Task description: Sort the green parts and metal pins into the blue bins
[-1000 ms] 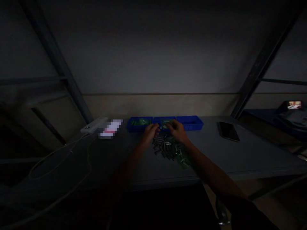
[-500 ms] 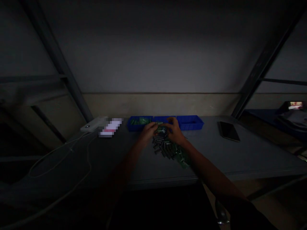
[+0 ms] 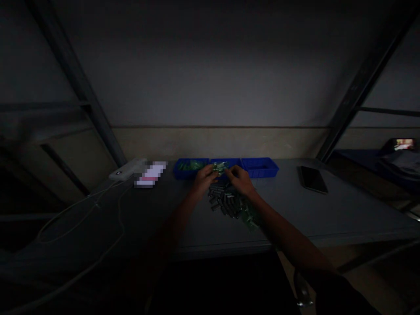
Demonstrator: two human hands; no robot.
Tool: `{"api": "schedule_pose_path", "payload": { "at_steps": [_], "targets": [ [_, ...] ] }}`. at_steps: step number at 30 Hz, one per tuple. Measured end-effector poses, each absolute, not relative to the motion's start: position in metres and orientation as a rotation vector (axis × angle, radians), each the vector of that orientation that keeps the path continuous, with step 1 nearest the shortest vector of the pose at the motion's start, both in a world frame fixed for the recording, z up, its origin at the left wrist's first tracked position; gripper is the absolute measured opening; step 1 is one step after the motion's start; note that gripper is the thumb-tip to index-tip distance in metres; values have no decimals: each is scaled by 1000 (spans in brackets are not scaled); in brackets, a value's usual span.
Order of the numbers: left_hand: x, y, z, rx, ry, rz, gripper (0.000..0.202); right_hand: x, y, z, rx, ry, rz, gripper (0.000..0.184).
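Note:
My left hand point(image 3: 204, 178) and my right hand point(image 3: 240, 178) meet above the table, both closed on a small greenish clear plastic bag point(image 3: 220, 167) between them. Shiny bits show in the bag, too small to name. Below my hands lies a heap of small metal cylinders point(image 3: 225, 203). Partly under my right forearm, more green plastic bags point(image 3: 250, 221) lie at the heap's right edge. Behind my left hand stands a blue bin point(image 3: 188, 175) with green bags in it. The middle blue bin point(image 3: 226, 161) is partly hidden by my hands and the bag.
A third blue bin point(image 3: 260, 172) stands at the right of the row. Farther right lies a dark phone or tablet point(image 3: 313, 179). At the left are a blurred-out lit phone point(image 3: 151, 175), a white box-shaped device point(image 3: 126, 169) and loose white cables point(image 3: 120, 210). The wall point(image 3: 216, 142) rises behind.
The plastic bag has come up slightly and shows more plainly between my hands. My right fingers have moved down and closed in on its right side.

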State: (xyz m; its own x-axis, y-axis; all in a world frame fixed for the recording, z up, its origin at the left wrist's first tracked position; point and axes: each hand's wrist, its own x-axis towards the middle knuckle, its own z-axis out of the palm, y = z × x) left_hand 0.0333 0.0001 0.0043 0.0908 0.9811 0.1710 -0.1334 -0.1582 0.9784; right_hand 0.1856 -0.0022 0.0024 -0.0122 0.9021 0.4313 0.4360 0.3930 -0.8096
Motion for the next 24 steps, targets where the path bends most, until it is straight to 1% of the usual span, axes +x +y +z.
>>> {"api": "schedule_pose_path", "payload": {
  "at_steps": [3,7,10,18,21,24],
  "targets": [
    [33,-1,7,1260,979,1308,33,186,0,2,-1154,-1550,610,30],
    [34,-2,7,1267,993,1302,37,188,2,2,-1072,-1525,792,27],
    [35,0,5,1260,1018,1302,36,188,2,3,-1021,-1519,884,23],
    [35,2,0,1358,953,1265,34,188,1,4,-1042,-1471,866,14],
    [34,3,-2,1426,943,1286,29,188,0,6,-1033,-1443,883,13],
    [34,6,-5,1473,960,1305,30,187,0,6,-1014,-1420,945,13]
  ]
}}
